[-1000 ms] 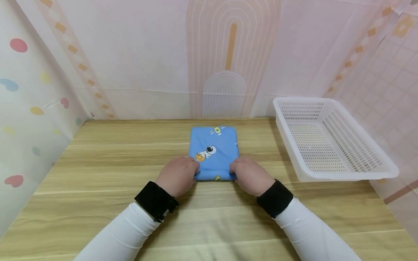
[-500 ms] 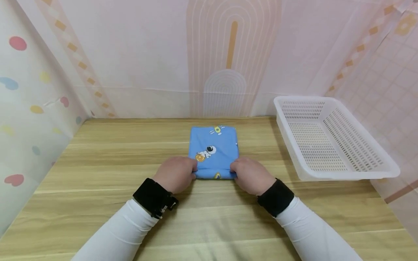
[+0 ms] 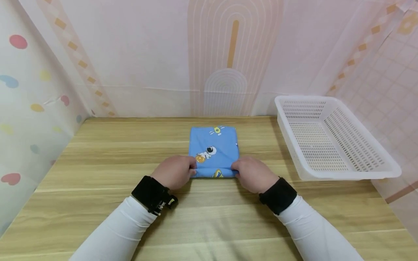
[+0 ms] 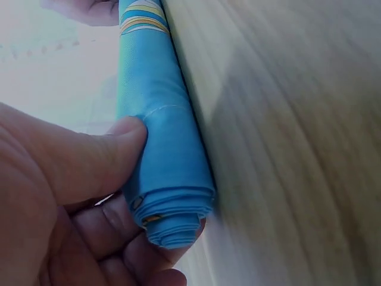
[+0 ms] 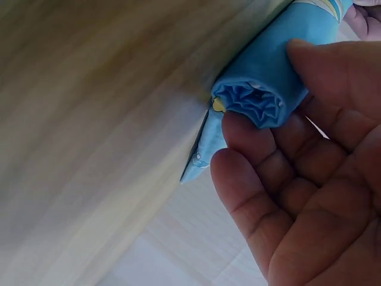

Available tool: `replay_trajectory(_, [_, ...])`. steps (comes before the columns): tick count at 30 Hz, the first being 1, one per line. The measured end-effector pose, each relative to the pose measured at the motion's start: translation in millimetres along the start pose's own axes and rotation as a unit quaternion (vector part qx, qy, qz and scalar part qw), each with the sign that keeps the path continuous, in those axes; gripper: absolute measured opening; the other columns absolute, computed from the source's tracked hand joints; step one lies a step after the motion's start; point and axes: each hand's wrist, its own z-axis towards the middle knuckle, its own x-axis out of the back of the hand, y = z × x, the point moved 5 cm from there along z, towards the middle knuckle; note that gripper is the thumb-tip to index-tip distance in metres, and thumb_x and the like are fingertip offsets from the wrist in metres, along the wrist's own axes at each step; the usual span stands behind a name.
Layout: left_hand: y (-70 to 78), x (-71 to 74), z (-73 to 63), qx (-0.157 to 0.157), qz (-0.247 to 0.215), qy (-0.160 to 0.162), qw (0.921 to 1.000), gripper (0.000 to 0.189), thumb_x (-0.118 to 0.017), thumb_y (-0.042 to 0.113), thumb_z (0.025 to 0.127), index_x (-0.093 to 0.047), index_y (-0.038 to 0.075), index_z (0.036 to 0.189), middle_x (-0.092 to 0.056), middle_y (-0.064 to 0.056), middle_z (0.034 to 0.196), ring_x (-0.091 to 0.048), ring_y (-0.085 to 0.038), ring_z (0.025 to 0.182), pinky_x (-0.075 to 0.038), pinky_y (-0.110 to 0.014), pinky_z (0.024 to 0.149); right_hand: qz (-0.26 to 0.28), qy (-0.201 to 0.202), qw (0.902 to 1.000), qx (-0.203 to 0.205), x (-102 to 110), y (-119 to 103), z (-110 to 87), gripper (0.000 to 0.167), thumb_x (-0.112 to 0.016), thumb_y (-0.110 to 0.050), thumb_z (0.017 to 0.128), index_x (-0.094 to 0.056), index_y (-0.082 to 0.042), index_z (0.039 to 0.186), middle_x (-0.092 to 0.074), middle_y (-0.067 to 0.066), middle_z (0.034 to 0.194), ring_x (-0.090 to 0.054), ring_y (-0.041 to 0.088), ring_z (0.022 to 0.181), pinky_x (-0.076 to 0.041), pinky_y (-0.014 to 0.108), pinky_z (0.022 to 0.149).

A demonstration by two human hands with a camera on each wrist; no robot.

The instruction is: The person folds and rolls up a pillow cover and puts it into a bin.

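Note:
A blue cloth [image 3: 215, 141] printed with astronauts lies folded on the table, its near edge turned up into a roll. At the roll's left end my left hand [image 3: 173, 172] pinches it, thumb on one side and fingers on the other. The left wrist view shows the stacked layers in the end of the roll [image 4: 169, 155]. My right hand [image 3: 256, 174] grips the opposite end, thumb on top and fingers curled beneath. In the right wrist view the crumpled inner layers show at the open end of the roll [image 5: 253, 101], with the flat part of the cloth beyond.
A white perforated plastic basket [image 3: 303, 173] stands at the right of the wooden table [image 3: 130, 145], near the wall. Patterned pink-and-white sheets [image 3: 147, 54] hang at the back and both sides.
The rolled near edge has turned slightly away from me, bringing more of its rainbow print into view. Both hands have shifted a little forward with it; the basket stays in place.

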Motion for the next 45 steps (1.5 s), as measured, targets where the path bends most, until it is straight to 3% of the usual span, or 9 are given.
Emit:
replay_trajectory(11, [-6.9,-2.1,2.1,-0.001,-0.039,-0.038,0.9985,0.014,-0.063,0.021,0.106,-0.069,0.018,0.093,-0.063,0.004,0.085,-0.055,-0.014,0.078,-0.048,-0.035,0.078,0.022,-0.035,0.9988,-0.026,-2.6,2.2,1.0,0.021,-0.066,-0.005,0.101,-0.075,-0.004,0.120,-0.074,0.009,0.115,-0.066,0.020,0.100,-0.057,0.041,0.096])
replay_trajectory(20, [-6.7,-0.5,3.1,0.010,-0.035,-0.044,0.9983,0.016,-0.063,0.020,0.106,-0.077,0.015,0.101,-0.068,0.002,0.092,-0.057,-0.014,0.081,-0.052,-0.035,0.080,0.037,-0.048,0.9971,-0.047,-3.2,4.5,2.6,0.020,-0.063,-0.006,0.103,-0.076,-0.004,0.118,-0.076,0.009,0.109,-0.066,0.018,0.091,-0.059,0.041,0.091])
replay_trajectory(25, [-4.8,0.6,4.3,0.017,-0.034,-0.036,0.9986,0.014,-0.067,0.020,0.104,-0.079,0.014,0.101,-0.071,0.001,0.097,-0.058,-0.015,0.083,-0.053,-0.037,0.081,0.038,-0.048,0.9964,-0.059,-1.9,4.7,3.0,0.021,-0.064,-0.010,0.104,-0.076,-0.004,0.120,-0.077,0.011,0.113,-0.068,0.020,0.093,-0.059,0.042,0.094])
replay_trajectory(29, [-0.2,1.1,4.4,-0.004,-0.035,-0.008,0.9993,0.009,-0.070,0.015,0.101,-0.075,0.016,0.093,-0.068,0.002,0.091,-0.057,-0.015,0.081,-0.052,-0.035,0.078,0.035,-0.039,0.9960,-0.073,-1.4,3.3,3.6,0.017,-0.065,-0.011,0.103,-0.077,-0.005,0.114,-0.077,0.010,0.107,-0.066,0.019,0.089,-0.059,0.042,0.091])
replay_trajectory(32, [5.7,0.4,3.1,-0.046,-0.019,0.021,0.9985,0.014,-0.069,0.007,0.099,-0.074,0.018,0.091,-0.066,0.003,0.088,-0.057,-0.014,0.080,-0.053,-0.033,0.076,0.041,-0.020,0.9964,-0.071,-1.4,-0.4,5.1,0.012,-0.065,-0.007,0.102,-0.074,-0.008,0.108,-0.072,0.007,0.099,-0.061,0.019,0.086,-0.058,0.039,0.086])
replay_trajectory(36, [15.2,0.4,-1.7,-0.089,0.032,0.056,0.9940,0.021,-0.069,0.001,0.094,-0.077,0.019,0.087,-0.069,0.006,0.086,-0.058,-0.011,0.077,-0.055,-0.032,0.074,0.048,0.001,0.9979,-0.043,-1.6,-9.8,5.9,0.019,-0.060,0.004,0.100,-0.072,-0.009,0.104,-0.066,0.005,0.096,-0.056,0.020,0.087,-0.055,0.038,0.086])
replay_trajectory(41, [25.1,1.5,-9.3,-0.100,0.089,0.067,0.9887,0.018,-0.074,0.009,0.093,-0.073,0.020,0.079,-0.064,0.008,0.076,-0.052,-0.011,0.068,-0.049,-0.031,0.066,0.030,0.012,0.9991,-0.029,-2.3,-17.3,3.7,0.020,-0.062,0.007,0.098,-0.075,-0.008,0.102,-0.069,0.005,0.097,-0.059,0.019,0.088,-0.057,0.038,0.088])
replay_trajectory(45, [30.5,1.7,-12.8,-0.100,0.120,0.068,0.9853,0.010,-0.081,0.018,0.091,-0.073,0.020,0.085,-0.068,0.006,0.081,-0.054,-0.012,0.071,-0.051,-0.034,0.068,-0.001,0.015,0.9998,-0.013,-1.9,-21.9,1.0,0.016,-0.067,0.006,0.097,-0.077,-0.006,0.099,-0.070,0.006,0.095,-0.060,0.017,0.085,-0.058,0.037,0.084])
